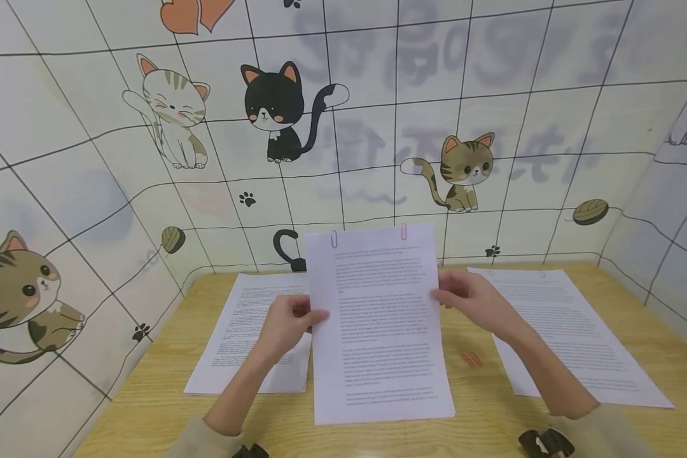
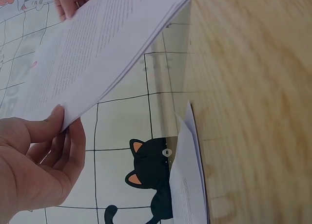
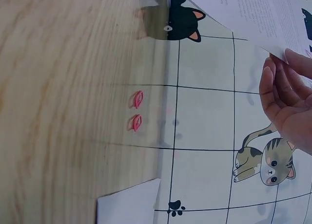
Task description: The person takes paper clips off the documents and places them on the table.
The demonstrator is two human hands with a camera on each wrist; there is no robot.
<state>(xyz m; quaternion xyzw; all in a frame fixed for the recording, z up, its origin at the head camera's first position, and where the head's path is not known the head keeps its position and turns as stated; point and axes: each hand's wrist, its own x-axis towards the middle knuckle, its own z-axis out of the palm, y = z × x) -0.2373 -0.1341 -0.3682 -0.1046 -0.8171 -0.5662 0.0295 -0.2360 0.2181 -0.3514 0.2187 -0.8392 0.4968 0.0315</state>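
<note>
A stack of printed paper sheets (image 1: 383, 331) is held up off the table between both hands, its printed side facing the head camera. Two paper clips sit on its top edge: a purple paper clip (image 1: 334, 239) at the left and a pink paper clip (image 1: 403, 231) at the right. My left hand (image 1: 289, 321) pinches the left edge of the stack, thumb in front and fingers behind. On the opposite edge, somewhat higher, my right hand (image 1: 475, 299) pinches the sheets in the same manner. In the left wrist view several sheet edges (image 2: 131, 63) show slightly fanned.
Another printed stack (image 1: 240, 343) lies on the wooden table (image 1: 389, 439) at the left, partly hidden. At the right lies a third printed stack (image 1: 578, 337) with clips on its top edge. Two pink paper clips (image 3: 138, 99) rest on the table between. A cat-patterned wall (image 1: 366, 184) stands behind.
</note>
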